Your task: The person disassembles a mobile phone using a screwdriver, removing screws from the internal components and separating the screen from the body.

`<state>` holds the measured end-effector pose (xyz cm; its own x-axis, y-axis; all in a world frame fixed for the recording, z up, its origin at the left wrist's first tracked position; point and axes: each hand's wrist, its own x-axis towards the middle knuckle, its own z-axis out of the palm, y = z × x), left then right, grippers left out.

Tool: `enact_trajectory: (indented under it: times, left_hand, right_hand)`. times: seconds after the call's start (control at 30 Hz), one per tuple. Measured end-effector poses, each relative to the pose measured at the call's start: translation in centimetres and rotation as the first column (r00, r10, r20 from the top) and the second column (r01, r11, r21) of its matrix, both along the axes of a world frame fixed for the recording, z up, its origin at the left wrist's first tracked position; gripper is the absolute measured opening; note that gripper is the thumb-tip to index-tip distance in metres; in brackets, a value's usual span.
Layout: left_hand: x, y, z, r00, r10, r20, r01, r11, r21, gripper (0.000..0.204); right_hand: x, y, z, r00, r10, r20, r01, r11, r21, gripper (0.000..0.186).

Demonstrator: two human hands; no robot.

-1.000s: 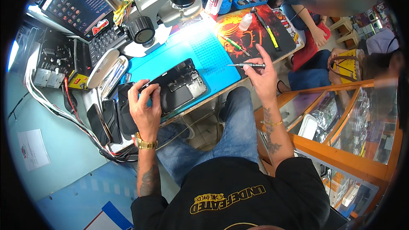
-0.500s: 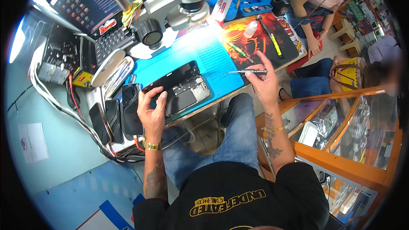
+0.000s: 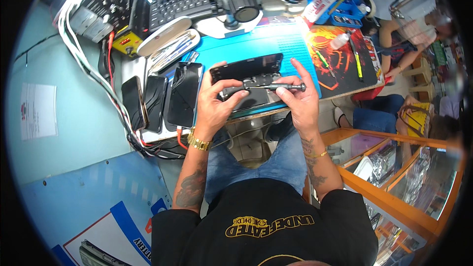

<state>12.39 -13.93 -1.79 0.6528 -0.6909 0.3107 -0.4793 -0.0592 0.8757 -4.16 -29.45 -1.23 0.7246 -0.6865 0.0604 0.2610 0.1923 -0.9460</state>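
An opened smartphone (image 3: 258, 99) lies over the front edge of the blue mat, its inner parts facing up. Its dark screen panel (image 3: 253, 65) stands tilted up along the far side. My left hand (image 3: 212, 106) grips the phone's left end, with a finger behind the panel and the thumb and forefinger pinched near the inner parts. Whether a small part sits in that pinch is hard to make out. My right hand (image 3: 305, 103) holds a dark precision screwdriver (image 3: 288, 87) level above the phone, its thin shaft pointing left toward my left fingertips; the forefinger is raised.
Several dark phones (image 3: 185, 93) with cables lie to the left, near a pencil case (image 3: 167, 47). Behind are a laptop keyboard (image 3: 182, 10) and a microscope base (image 3: 231, 27). A small bottle (image 3: 340, 41) and a yellow-handled tool (image 3: 358, 66) lie right. People sit beyond.
The screwdriver has moved left over the phone in my right hand. My left hand has shifted along the phone's left end, and the screen panel now stands more upright. The view has shifted.
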Motion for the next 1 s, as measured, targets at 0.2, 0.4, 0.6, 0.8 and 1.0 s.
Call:
enact_trajectory:
  times: [0.2, 0.4, 0.6, 0.8, 1.0]
  left_hand:
    - [0.18, 0.42, 0.35, 1.000, 0.012, -0.004, -0.012, 0.999, 0.032, 0.027]
    - [0.38, 0.10, -0.24, 0.999, 0.021, 0.038, -0.022, 1.000, 0.011, 0.023]
    - [0.23, 0.49, -0.03, 0.999, 0.019, 0.045, -0.019, 1.000, 0.013, 0.019]
    - [0.32, 0.30, -0.07, 0.997, 0.014, 0.074, -0.018, 0.999, 0.042, 0.018]
    - [0.29, 0.46, -0.15, 0.995, 0.023, 0.093, -0.027, 0.999, 0.044, 0.018]
  right_hand:
    - [0.90, 0.62, -0.58, 1.000, 0.016, 0.010, -0.016, 1.000, -0.019, 0.077]
    - [1.19, 0.52, -0.60, 1.000, 0.021, -0.003, -0.021, 0.999, -0.042, 0.078]
    - [0.89, 0.98, -0.05, 0.998, 0.027, -0.063, -0.028, 1.000, -0.011, 0.077]
    - [0.98, 0.68, -0.36, 0.999, 0.032, -0.035, -0.034, 0.998, -0.057, 0.077]
    - [0.93, 0.83, -0.17, 0.999, 0.046, -0.029, -0.047, 0.999, -0.022, 0.077]
